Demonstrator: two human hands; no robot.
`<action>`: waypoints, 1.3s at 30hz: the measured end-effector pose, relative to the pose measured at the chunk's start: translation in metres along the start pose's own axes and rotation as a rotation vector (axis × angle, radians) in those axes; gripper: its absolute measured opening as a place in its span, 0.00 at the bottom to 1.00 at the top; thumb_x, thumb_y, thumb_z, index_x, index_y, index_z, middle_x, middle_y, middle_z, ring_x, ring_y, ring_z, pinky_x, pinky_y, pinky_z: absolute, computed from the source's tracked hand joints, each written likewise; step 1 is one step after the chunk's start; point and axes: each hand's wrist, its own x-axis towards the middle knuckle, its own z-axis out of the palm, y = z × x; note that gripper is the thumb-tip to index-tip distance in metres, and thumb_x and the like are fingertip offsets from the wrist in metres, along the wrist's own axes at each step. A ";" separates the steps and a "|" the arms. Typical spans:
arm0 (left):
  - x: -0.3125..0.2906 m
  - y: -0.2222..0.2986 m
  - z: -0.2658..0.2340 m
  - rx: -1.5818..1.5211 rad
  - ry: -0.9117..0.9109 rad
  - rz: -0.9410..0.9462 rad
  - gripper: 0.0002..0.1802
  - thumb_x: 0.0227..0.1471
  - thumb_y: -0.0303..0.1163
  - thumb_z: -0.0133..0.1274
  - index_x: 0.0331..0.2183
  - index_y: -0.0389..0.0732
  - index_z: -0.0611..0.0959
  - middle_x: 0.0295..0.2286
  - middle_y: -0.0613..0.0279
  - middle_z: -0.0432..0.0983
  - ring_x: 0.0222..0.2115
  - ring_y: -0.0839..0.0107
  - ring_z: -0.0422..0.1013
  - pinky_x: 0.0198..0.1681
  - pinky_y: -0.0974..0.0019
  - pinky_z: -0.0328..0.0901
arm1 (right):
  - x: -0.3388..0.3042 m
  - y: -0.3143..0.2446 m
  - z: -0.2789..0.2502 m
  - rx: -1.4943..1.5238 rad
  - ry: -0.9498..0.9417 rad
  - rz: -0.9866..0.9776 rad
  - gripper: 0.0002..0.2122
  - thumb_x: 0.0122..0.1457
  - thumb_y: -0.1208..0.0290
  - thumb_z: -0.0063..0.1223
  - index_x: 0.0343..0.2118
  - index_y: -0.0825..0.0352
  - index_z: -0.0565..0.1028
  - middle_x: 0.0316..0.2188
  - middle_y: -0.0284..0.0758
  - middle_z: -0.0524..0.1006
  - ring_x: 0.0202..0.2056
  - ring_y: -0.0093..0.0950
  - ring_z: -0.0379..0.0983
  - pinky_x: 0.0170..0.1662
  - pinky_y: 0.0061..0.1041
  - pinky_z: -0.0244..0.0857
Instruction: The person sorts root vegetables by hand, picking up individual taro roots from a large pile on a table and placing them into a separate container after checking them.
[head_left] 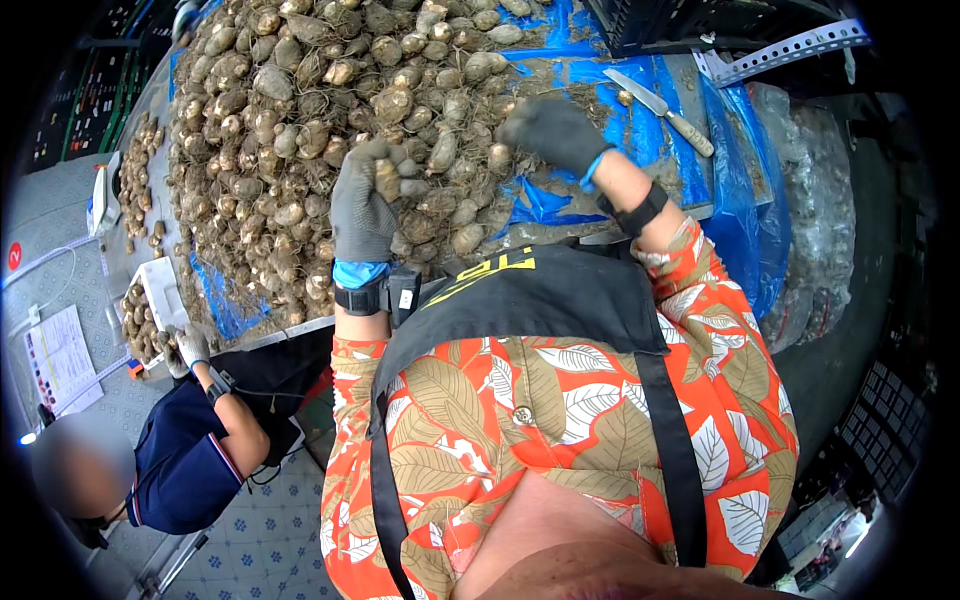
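A wide heap of soil-covered taro corms with stringy roots spreads over the table. My left hand, in a grey glove, is closed around a small taro corm above the near part of the heap. To its right, my right hand is in a darker glove, its fingers drawn together and pointing left. Whatever they hold, if anything, is hidden and slightly blurred. Just below those fingertips is a taro corm with a pale cut end. A knife with a light handle lies beyond my right wrist.
Torn blue plastic sheeting covers parts of the table. A black crate stands at the far right, near a perforated metal strip. Clear plastic bags hang at right. On the left, a co-worker's gloved hand touches a white tray.
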 end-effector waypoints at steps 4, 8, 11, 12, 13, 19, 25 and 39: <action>0.005 -0.010 -0.014 -0.130 -0.026 -0.074 0.20 0.62 0.45 0.40 0.36 0.36 0.74 0.27 0.57 0.71 0.25 0.66 0.69 0.25 0.67 0.65 | 0.006 0.017 -0.004 0.142 0.187 0.499 0.20 0.51 0.60 0.58 0.47 0.62 0.75 0.43 0.43 0.75 0.44 0.40 0.73 0.47 0.36 0.66; -0.001 -0.005 0.023 0.331 0.034 -0.072 0.20 0.60 0.38 0.44 0.44 0.31 0.74 0.21 0.60 0.73 0.19 0.72 0.69 0.23 0.72 0.65 | 0.021 0.020 0.022 -0.071 0.113 0.399 0.24 0.52 0.58 0.58 0.50 0.65 0.71 0.44 0.46 0.74 0.45 0.41 0.72 0.47 0.36 0.66; 0.003 -0.005 0.025 0.255 -0.035 -0.149 0.21 0.57 0.32 0.45 0.49 0.29 0.73 0.25 0.57 0.76 0.21 0.74 0.71 0.23 0.74 0.66 | 0.019 0.040 0.030 0.192 0.050 0.445 0.22 0.56 0.57 0.54 0.49 0.66 0.71 0.39 0.44 0.77 0.37 0.35 0.76 0.39 0.32 0.70; 0.002 -0.007 0.019 0.236 -0.008 -0.171 0.21 0.56 0.32 0.45 0.49 0.29 0.73 0.26 0.56 0.77 0.22 0.73 0.71 0.23 0.74 0.66 | 0.016 0.045 0.020 0.492 -0.123 0.565 0.22 0.58 0.56 0.52 0.49 0.67 0.71 0.37 0.42 0.78 0.34 0.32 0.77 0.36 0.29 0.70; 0.003 -0.007 0.013 0.215 0.020 -0.194 0.21 0.55 0.31 0.45 0.49 0.29 0.73 0.28 0.56 0.77 0.22 0.73 0.71 0.24 0.74 0.66 | 0.013 0.049 0.010 0.792 -0.304 0.679 0.21 0.60 0.56 0.50 0.49 0.67 0.71 0.35 0.41 0.79 0.31 0.29 0.78 0.33 0.27 0.71; 0.009 -0.012 0.034 0.609 -0.004 -0.157 0.26 0.52 0.28 0.50 0.53 0.32 0.71 0.37 0.57 0.77 0.31 0.77 0.73 0.33 0.74 0.67 | -0.009 0.011 0.011 1.185 0.034 0.368 0.16 0.64 0.60 0.42 0.37 0.70 0.74 0.28 0.39 0.79 0.26 0.27 0.78 0.26 0.26 0.72; 0.004 -0.002 0.059 1.036 -0.161 -0.016 0.27 0.49 0.33 0.55 0.52 0.38 0.74 0.41 0.59 0.76 0.39 0.74 0.71 0.43 0.71 0.65 | 0.002 -0.017 0.020 0.563 0.253 -0.207 0.13 0.63 0.64 0.43 0.36 0.70 0.74 0.29 0.40 0.76 0.30 0.34 0.73 0.35 0.31 0.67; -0.004 -0.011 0.053 0.472 0.022 -0.168 0.23 0.57 0.41 0.49 0.49 0.36 0.75 0.33 0.67 0.76 0.28 0.80 0.69 0.31 0.76 0.64 | 0.013 -0.043 0.009 0.193 0.131 -0.110 0.12 0.54 0.69 0.51 0.41 0.61 0.75 0.27 0.39 0.76 0.31 0.40 0.75 0.31 0.37 0.69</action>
